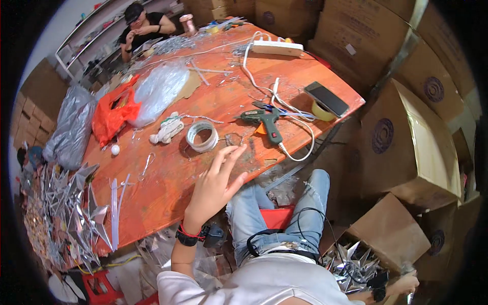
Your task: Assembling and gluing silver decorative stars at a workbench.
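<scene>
My left hand (216,178) hovers over the near edge of the red-brown wooden table, fingers stretched out and holding nothing. Just beyond its fingertips stand a roll of tape (202,136) and a dark green glue gun (270,126) with a white cord. At the lower right, my right hand (405,283) is beside an open cardboard box (391,231) containing silver star-shaped ornaments (351,262). Its fingers look closed around something small and pale, too unclear to name.
A phone (326,98) leans on a yellow tape roll. A white power strip (277,48), gloves (168,128), a red plastic bag (116,109) and glue sticks (116,213) lie on the table. Silver stars (71,213) crowd the left. Another person (145,28) sits at the far end.
</scene>
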Tool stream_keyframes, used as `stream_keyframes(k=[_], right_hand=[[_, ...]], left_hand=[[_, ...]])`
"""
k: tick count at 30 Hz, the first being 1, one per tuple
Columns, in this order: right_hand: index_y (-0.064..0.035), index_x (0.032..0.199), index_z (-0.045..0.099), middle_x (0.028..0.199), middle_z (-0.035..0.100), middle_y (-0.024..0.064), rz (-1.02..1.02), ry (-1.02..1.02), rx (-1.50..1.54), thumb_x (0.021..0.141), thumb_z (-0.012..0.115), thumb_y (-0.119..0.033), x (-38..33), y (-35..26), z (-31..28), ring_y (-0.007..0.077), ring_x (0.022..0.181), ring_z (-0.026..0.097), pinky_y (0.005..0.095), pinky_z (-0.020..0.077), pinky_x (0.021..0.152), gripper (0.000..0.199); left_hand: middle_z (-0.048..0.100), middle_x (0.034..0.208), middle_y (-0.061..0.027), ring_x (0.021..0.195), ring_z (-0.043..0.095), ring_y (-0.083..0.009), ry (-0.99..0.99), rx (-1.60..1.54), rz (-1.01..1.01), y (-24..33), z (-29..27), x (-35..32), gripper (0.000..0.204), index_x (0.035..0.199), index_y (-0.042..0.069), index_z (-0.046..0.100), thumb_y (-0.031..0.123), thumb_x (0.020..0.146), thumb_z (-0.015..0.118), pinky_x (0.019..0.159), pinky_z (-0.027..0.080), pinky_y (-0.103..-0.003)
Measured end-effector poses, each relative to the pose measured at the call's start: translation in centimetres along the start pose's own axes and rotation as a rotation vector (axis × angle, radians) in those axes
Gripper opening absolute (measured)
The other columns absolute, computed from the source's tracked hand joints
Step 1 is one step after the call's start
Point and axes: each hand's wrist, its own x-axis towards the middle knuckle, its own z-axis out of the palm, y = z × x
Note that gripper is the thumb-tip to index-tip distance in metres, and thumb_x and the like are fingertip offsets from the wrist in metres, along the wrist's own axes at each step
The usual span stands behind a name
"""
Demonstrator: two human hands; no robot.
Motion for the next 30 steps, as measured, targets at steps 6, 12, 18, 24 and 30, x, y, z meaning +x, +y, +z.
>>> stream_keyframes(k=[6,12,18,24,30], right_hand=[[-0.0062,0.116,0.05,0.108,0.052,0.0181,-0.398,-0.05,0.398,0.086,0.045,-0.046,-1.8,-12.1,-2.5,0.033,0.102,0.05,0.0448,0.0412,0.086,0.05],[-0.0031,0.115,0.052,0.108,0.053,0.0204,-0.946,0.015,1.239,0.088,0.048,-0.031,-8.9,-25.2,-11.0,0.0331,0.1,0.048,0.0389,0.0401,0.084,0.039],[-0.0048,0.118,0.048,0.115,0.044,0.0172,-1.325,0.033,1.4,0.091,0.045,-0.013,-16.3,-30.7,-18.7,0.029,0.103,0.047,0.035,0.047,0.08,0.029],[-0.0086,0.117,0.05,0.116,0.041,0.0129,-1.372,-0.309,1.525,0.09,0.046,-0.012,-20.7,-31.8,-21.1,0.0236,0.1,0.049,0.0322,0.0446,0.078,0.028],[-0.0043,0.114,0.05,0.113,0.041,0.0138,-1.483,-0.268,1.471,0.089,0.048,-0.007,-21.7,-32.4,-20.5,0.0251,0.099,0.051,0.0335,0.0478,0.079,0.026]], left_hand=[[0.045,0.118,-0.0109,0.099,0.052,-0.0318,0.266,0.078,-0.247,-3.1,-3.4,-4.4,0.045,0.124,0.013,0.042,0.017,0.082,0.056,0.077,0.046,-0.039],[0.046,0.116,-0.0129,0.095,0.049,-0.0244,0.81,0.715,-0.421,-6.6,-12.8,-12.4,0.041,0.122,0.004,0.044,0.013,0.083,0.056,0.08,0.042,-0.032],[0.054,0.102,-0.0226,0.093,0.051,-0.0403,0.919,1.197,-1.243,-13.2,-22.9,-25.7,0.06,0.117,-0.002,0.046,0.047,0.082,0.051,0.082,0.041,-0.045],[0.063,0.074,-0.0195,0.075,0.061,-0.0356,0.435,0.663,-1.681,-17.4,-25.6,-32.7,0.072,0.077,-0.003,0.063,0.067,0.066,0.055,0.068,0.047,-0.041],[0.062,0.069,-0.0186,0.058,0.062,-0.0291,0.21,0.589,-1.6,-22.0,-27.4,-37.8,0.083,0.087,-0.009,0.059,0.071,0.066,0.051,0.052,0.048,-0.041]])
